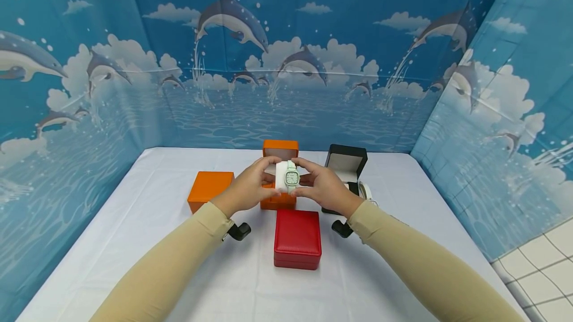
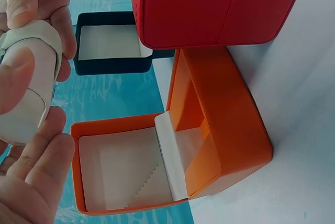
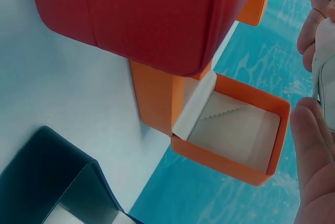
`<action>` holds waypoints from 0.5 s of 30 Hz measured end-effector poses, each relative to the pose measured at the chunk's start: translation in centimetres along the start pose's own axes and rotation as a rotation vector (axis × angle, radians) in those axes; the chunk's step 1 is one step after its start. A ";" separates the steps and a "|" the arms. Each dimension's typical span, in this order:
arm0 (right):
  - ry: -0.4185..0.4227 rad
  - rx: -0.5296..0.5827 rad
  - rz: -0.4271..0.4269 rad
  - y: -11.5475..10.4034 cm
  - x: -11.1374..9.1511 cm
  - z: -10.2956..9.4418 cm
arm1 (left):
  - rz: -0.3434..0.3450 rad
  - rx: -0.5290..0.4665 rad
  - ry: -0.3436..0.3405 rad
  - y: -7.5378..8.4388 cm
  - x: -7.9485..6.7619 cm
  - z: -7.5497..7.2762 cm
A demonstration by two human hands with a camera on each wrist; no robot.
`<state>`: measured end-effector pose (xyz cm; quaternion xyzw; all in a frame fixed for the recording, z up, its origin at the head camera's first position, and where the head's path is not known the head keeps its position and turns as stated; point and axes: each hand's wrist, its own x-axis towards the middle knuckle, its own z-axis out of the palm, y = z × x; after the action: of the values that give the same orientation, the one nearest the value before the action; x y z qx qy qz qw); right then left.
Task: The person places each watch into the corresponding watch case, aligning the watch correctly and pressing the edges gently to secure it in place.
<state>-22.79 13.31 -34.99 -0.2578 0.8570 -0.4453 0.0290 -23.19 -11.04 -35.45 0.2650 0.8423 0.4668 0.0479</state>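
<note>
A pale green wristwatch (image 1: 292, 177) with a squarish dial is wrapped round a white cushion (image 1: 280, 176). My left hand (image 1: 251, 185) grips the cushion's left side between thumb and fingers, and my right hand (image 1: 326, 186) holds the right side. Both hands are raised above an open orange box (image 1: 278, 204), whose lid (image 2: 123, 166) stands up behind in the head view. From the left wrist view, the strap passes round the cushion under the left thumb. Just one edge of cushion and strap shows in the right wrist view, beside the fingers (image 3: 316, 145).
A closed red box (image 1: 297, 240) sits nearest me on the white tablecloth (image 1: 250, 272). At left is a closed orange box (image 1: 210, 187). An open black box (image 1: 346, 160) stands at right, partly behind my right hand, with a white strap (image 1: 365, 191) beside it. A dolphin-print curtain (image 1: 286, 108) encloses the table.
</note>
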 end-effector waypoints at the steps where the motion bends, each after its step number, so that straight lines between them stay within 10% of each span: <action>1: -0.005 0.011 0.003 0.0 0.0 0.0 | -0.002 -0.007 -0.001 0.0 0.0 0.0; 15: -0.029 0.071 0.013 0.2 0.0 -0.1 | -0.018 -0.108 -0.032 0.2 0.0 0.4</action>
<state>-22.89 13.43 -35.11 -0.2575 0.8418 -0.4713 0.0535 -23.01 -10.61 -35.50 0.2619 0.8175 0.5067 0.0799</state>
